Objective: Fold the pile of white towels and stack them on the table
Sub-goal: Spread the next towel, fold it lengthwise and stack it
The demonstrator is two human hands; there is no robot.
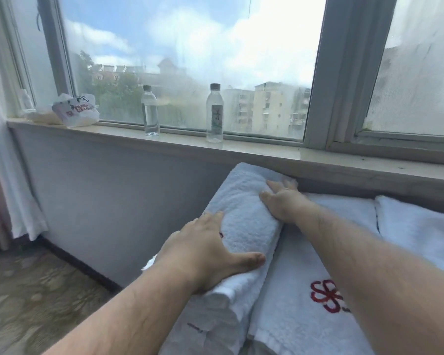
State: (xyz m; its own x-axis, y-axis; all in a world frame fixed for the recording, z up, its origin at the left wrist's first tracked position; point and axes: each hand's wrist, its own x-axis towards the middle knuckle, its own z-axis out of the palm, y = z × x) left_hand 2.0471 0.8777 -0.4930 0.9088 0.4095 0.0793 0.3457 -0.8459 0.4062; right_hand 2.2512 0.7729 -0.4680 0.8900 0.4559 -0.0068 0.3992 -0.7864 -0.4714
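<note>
A white towel (305, 316) embroidered with a red flower logo lies beside the folded towel stack (244, 226); left hand (203, 249) and right hand (285, 201) press flat, fingers straight, on the stack. Behind, a labelled water bottle (214, 114), print unreadable

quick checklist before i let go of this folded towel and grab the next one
1. Both hands flat on the folded towel: ok; left hand at its near end, right hand at its far end, no grip.
2. Towel sits squarely on the stack: cannot tell; the stack's left side is hidden.
3. Fold edges tidy: ok on the visible right edge.
4. Next towel within reach: ok; the red-logo towel lies flat just to the right.
5. Bottles out of the way: ok; they stand up on the windowsill.
</note>
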